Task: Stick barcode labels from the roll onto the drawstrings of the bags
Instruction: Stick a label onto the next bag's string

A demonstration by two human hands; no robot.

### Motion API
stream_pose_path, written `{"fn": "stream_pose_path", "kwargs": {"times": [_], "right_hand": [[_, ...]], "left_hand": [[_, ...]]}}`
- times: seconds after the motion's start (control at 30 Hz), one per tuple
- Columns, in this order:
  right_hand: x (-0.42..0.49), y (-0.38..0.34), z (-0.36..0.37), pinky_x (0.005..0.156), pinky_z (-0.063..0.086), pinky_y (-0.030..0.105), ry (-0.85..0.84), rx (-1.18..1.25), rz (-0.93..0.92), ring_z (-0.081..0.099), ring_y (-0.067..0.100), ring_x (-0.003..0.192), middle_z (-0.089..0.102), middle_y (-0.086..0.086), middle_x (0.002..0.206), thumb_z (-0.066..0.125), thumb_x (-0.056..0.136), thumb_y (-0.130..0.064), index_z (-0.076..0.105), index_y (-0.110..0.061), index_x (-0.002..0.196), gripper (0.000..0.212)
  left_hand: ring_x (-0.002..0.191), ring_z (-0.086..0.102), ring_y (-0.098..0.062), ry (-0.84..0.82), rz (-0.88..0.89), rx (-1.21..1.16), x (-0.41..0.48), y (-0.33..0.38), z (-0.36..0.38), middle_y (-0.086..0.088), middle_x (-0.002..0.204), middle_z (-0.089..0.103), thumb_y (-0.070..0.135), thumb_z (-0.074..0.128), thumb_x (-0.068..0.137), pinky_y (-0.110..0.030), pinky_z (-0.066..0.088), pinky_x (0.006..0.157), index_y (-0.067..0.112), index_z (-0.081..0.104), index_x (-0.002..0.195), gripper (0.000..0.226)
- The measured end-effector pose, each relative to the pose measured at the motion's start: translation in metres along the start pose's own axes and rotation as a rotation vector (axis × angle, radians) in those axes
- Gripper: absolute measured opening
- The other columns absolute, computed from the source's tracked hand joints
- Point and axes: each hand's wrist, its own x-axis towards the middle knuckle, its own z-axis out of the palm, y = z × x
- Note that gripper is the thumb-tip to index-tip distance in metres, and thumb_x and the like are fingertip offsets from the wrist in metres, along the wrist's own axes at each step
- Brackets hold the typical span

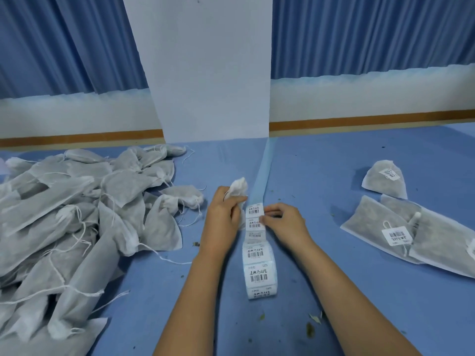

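A roll of white barcode labels (259,274) lies on the blue table in front of me, its strip running away toward the wall. My left hand (222,214) grips a white drawstring bag (239,187) by its gathered top, just left of the strip. My right hand (281,219) pinches the edge of the top label (255,210) on the strip. The bag's body is mostly hidden behind my left hand.
A large heap of white drawstring bags (77,214) covers the left of the table. Three labelled bags (401,227) lie at the right. Empty blue backing tape (263,173) stretches toward a white pillar (210,73). Small bits of debris dot the table near my forearms.
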Motion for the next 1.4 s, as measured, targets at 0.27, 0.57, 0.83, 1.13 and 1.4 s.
{"fn": "stream_pose_path", "kwargs": {"times": [0.27, 0.57, 0.83, 1.13, 1.4], "right_hand": [[-0.012, -0.004, -0.005, 0.065, 0.048, 0.01, 0.009, 0.392, -0.072, 0.066, 0.002, 0.066, 0.073, 0.004, 0.079, 0.073, 0.077, 0.001, 0.073, -0.01, 0.082, 0.012], [-0.012, -0.002, -0.006, 0.069, 0.051, 0.017, -0.033, 0.343, -0.168, 0.065, 0.006, 0.067, 0.071, 0.001, 0.073, 0.066, 0.082, 0.005, 0.071, -0.014, 0.074, 0.021], [-0.003, 0.007, -0.006, 0.06, 0.045, 0.01, 0.063, 0.254, -0.125, 0.06, -0.002, 0.056, 0.068, -0.008, 0.065, 0.069, 0.079, 0.0, 0.069, -0.024, 0.065, 0.028], [-0.008, 0.005, -0.018, 0.085, 0.055, 0.035, 0.156, 0.423, 0.044, 0.063, 0.015, 0.076, 0.069, 0.022, 0.097, 0.063, 0.085, 0.0, 0.065, 0.008, 0.098, 0.015], [-0.091, -0.045, -0.058, 0.051, 0.036, 0.014, 0.149, 0.361, -0.31, 0.043, 0.004, 0.044, 0.058, -0.005, 0.049, 0.057, 0.094, -0.024, 0.065, -0.019, 0.052, 0.043]], "left_hand": [[0.092, 0.051, -0.008, -0.166, 0.06, -0.077, -0.001, -0.001, 0.006, 0.002, 0.107, 0.048, 0.007, 0.071, 0.085, 0.001, 0.032, 0.084, 0.002, 0.074, 0.101, 0.017], [0.088, 0.059, -0.016, -0.165, 0.015, -0.127, 0.0, -0.003, 0.008, -0.003, 0.1, 0.06, 0.006, 0.073, 0.083, -0.024, 0.046, 0.08, 0.002, 0.078, 0.086, 0.007], [0.079, 0.057, 0.005, 0.173, -0.304, -0.285, 0.0, 0.006, -0.002, -0.006, 0.092, 0.062, -0.001, 0.066, 0.084, -0.003, 0.036, 0.075, 0.01, 0.077, 0.085, 0.016], [0.086, 0.065, -0.009, 0.56, -0.496, -0.752, -0.005, 0.058, -0.086, -0.003, 0.094, 0.074, 0.017, 0.07, 0.087, -0.029, 0.052, 0.088, 0.023, 0.076, 0.082, 0.01], [0.069, 0.064, 0.002, 0.357, -0.515, -0.741, -0.069, 0.099, -0.082, 0.01, 0.079, 0.073, 0.017, 0.073, 0.085, -0.012, 0.047, 0.066, 0.027, 0.076, 0.074, 0.015]]}}
